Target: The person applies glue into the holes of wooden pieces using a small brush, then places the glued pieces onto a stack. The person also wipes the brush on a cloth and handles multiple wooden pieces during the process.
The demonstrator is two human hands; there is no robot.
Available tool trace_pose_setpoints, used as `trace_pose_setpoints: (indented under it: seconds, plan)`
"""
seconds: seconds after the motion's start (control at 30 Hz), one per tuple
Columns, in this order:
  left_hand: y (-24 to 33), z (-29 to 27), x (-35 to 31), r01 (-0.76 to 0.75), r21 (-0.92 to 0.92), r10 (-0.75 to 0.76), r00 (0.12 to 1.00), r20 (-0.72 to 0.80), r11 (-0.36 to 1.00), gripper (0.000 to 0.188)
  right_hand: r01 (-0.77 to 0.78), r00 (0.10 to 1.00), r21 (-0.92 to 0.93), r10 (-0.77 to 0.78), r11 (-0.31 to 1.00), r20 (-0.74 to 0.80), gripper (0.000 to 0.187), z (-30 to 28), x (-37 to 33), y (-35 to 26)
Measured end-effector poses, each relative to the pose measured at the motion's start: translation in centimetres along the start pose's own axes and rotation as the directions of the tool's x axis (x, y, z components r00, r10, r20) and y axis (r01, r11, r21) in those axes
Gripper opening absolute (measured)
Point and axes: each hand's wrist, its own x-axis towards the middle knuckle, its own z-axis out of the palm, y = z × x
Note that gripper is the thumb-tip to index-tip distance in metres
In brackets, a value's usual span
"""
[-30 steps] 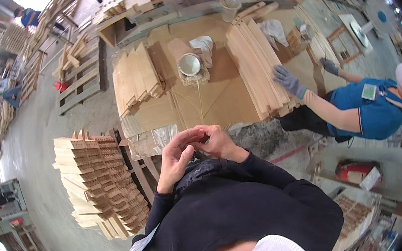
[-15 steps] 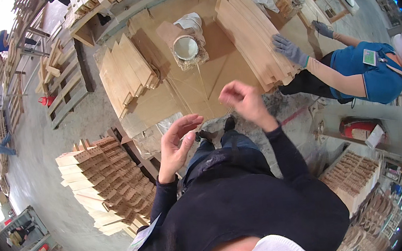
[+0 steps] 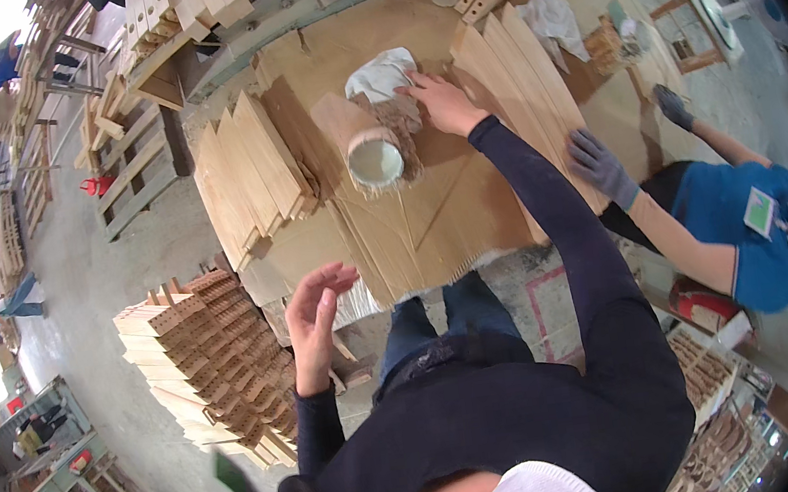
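Open-fingered, the right hand (image 3: 440,101) presses a white crumpled rag (image 3: 381,75) mid-worktop; the left hand (image 3: 316,315) hangs spread, holding nothing. A careless sweep could tip the neighbouring round pale-filled glue tub (image 3: 373,158).

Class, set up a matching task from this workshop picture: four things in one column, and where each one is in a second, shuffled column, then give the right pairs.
Things:
1. right hand
2. left hand
3. white tub
4. grey-gloved hand

Places:
A. raised open in the air, holding nothing
B. on the slanted wooden slats, belonging to a co-worker in blue
C. reaching to the white cloth on the cardboard-covered table
D. standing on the cardboard near the middle of the table

Pairs: 1-C, 2-A, 3-D, 4-B
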Motion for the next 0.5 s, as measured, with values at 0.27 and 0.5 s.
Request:
trace_pose_setpoints:
  seconds: [0.27, 0.5]
  plan:
    - [2.3, 3.4, 4.4, 0.034, 0.253, -0.002, 0.992, -0.124, 0.967, 0.045, 0.171, 0.985, 0.049, -0.171, 0.984, 0.001, 0.081, 8.1, 7.8, 4.1]
    - [6.9, 11.3, 22.1, -0.503, 0.706, 0.266, 0.864, 0.428, 0.497, 0.035, -0.202, 0.966, 0.416, 0.249, 0.887, -0.062, 0.058, 6.8, 4.8, 3.5]
